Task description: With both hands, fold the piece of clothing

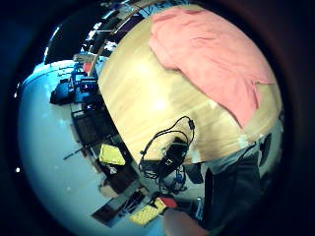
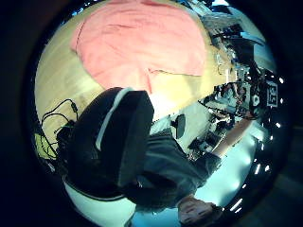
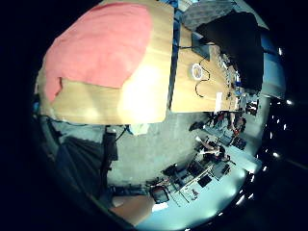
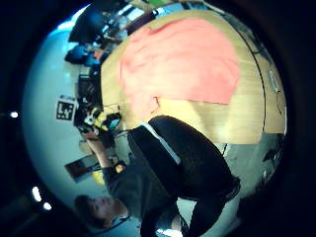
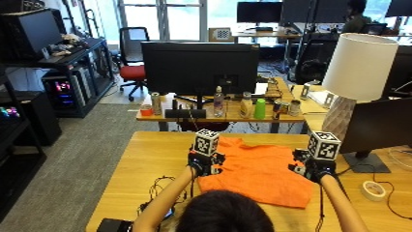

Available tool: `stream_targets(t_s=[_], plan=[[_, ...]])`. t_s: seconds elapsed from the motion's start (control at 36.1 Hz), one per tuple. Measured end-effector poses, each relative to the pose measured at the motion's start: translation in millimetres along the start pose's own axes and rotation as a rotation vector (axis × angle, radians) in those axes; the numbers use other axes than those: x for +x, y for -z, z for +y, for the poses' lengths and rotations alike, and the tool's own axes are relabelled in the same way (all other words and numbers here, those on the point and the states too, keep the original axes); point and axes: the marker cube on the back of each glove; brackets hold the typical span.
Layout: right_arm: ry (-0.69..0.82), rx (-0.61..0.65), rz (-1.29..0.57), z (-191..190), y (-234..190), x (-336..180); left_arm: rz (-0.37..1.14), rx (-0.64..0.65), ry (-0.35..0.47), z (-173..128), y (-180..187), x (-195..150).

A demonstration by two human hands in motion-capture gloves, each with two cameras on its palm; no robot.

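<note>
An orange garment (image 5: pixel 257 171) lies spread flat on the wooden table (image 5: pixel 148 154), a short sleeve pointing toward the person. My left hand (image 5: pixel 205 164) hovers over the garment's left edge and my right hand (image 5: pixel 312 169) over its right edge. Both palm cameras look down from a height on the garment (image 1: pixel 211 64) (image 2: pixel 137 42) (image 3: pixel 101 45) (image 4: pixel 182 61), so neither hand touches it. No cloth lies between any fingers, and both hands hold nothing.
Black cables and a small device (image 5: pixel 157 186) lie on the table at the front left. A tape roll (image 5: pixel 373 190), a dark monitor (image 5: pixel 376 128) and a white lamp (image 5: pixel 357 67) stand at the right. A second desk with a monitor (image 5: pixel 199 65) and bottles is behind.
</note>
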Motion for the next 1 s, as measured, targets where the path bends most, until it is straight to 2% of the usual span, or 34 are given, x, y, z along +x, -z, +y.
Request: stream_targets(t_s=[0.11,0.25,0.55,0.72,1.0], plan=[[-0.003,0.005,0.011,1.9,2.2,-0.2,0.007,0.005,-0.006,-4.0,-1.0,0.3],[0.003,0.023,0.014,6.4,7.1,-0.3,0.007,0.022,-0.009,5.0,4.1,3.8],[-0.012,0.014,0.032,24.0,14.3,6.1,0.016,0.031,0.036,18.3,12.3,4.9],[-0.014,0.015,0.051,21.7,17.5,10.4,0.004,-0.015,0.041,9.9,8.2,1.8],[-0.047,-0.006,0.071,5.5,11.4,14.1,-0.02,-0.005,0.068,2.1,2.6,1.1]])
